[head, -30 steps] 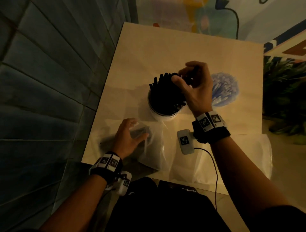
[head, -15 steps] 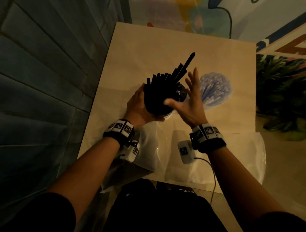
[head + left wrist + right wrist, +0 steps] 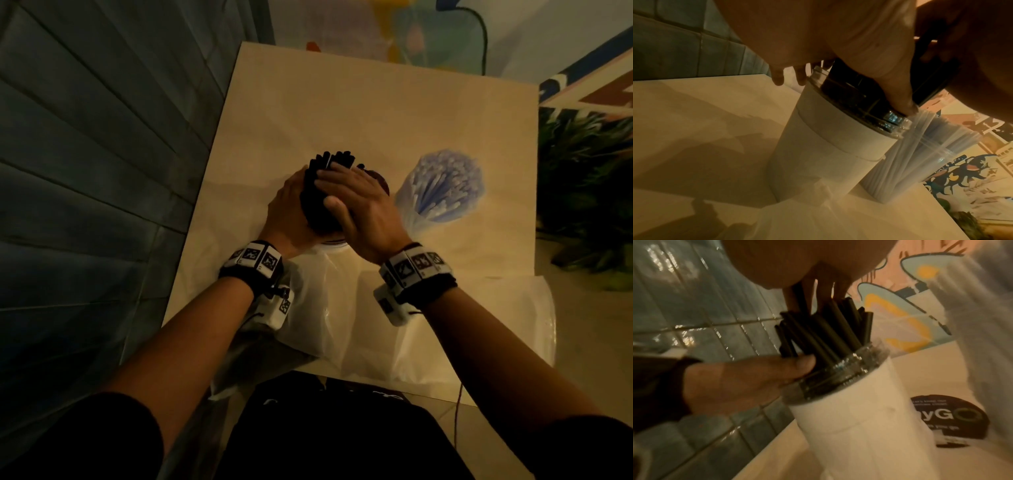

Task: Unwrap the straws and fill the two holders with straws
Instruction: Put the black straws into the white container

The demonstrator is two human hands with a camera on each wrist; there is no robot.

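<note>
A bundle of black straws [image 3: 334,161] stands in a white holder [image 3: 337,247] at the middle of the table. My left hand [image 3: 291,205] wraps round the bundle from the left, just above the rim; its thumb [image 3: 797,365] presses the straws' side. My right hand [image 3: 359,202] lies over the bundle from the right, and its straight fingers [image 3: 822,283] touch the straw tips [image 3: 826,324]. The holder [image 3: 828,146] has a clear rim. To its right a second, clear holder [image 3: 445,185] is packed with pale blue-white straws [image 3: 920,154].
The pale table [image 3: 376,102] sits against a tiled wall [image 3: 102,171] on the left. Crumpled clear plastic wrappers [image 3: 462,325] lie along the near edge, and one shows a round black label [image 3: 947,418]. Green plants [image 3: 589,192] stand past the right edge.
My left hand left the plastic wrapper and came up to the black straws. My right hand stopped pinching straws, opened flat, then settled on the bundle. The straws that stuck out are down level.
</note>
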